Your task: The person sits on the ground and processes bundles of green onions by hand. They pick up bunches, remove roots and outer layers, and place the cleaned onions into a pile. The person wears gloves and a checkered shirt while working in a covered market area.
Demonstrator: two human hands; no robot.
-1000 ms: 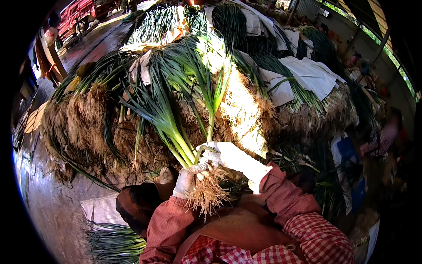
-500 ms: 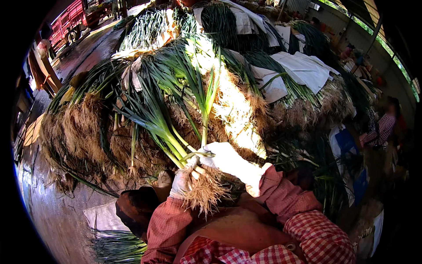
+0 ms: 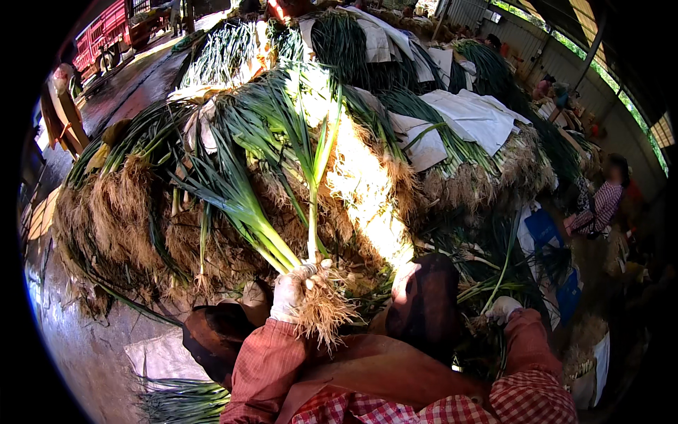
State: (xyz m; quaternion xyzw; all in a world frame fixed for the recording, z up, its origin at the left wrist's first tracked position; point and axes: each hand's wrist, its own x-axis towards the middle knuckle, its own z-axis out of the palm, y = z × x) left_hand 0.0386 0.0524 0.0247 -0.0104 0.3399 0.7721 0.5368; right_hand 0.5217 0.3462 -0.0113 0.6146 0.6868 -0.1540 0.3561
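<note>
Heaped leeks point(image 3: 233, 177) behind, left hand point(image 3: 293, 293) grips a bunch point(image 3: 282, 244); right hand point(image 3: 503, 309) half-hidden, grip unclear.

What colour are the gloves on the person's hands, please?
White, soiled; clearest in the head view on the left hand gripping the green onions.

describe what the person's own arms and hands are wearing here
Both hands wear thin, pale whitish work gloves, smudged with soil: the left hand and the right hand. Both forearms are covered by loose, rust-red sleeve covers of fine checked cloth, gathered at the wrists. Nearer the body shows a red-and-white gingham shirt under a plain brown apron.
</note>
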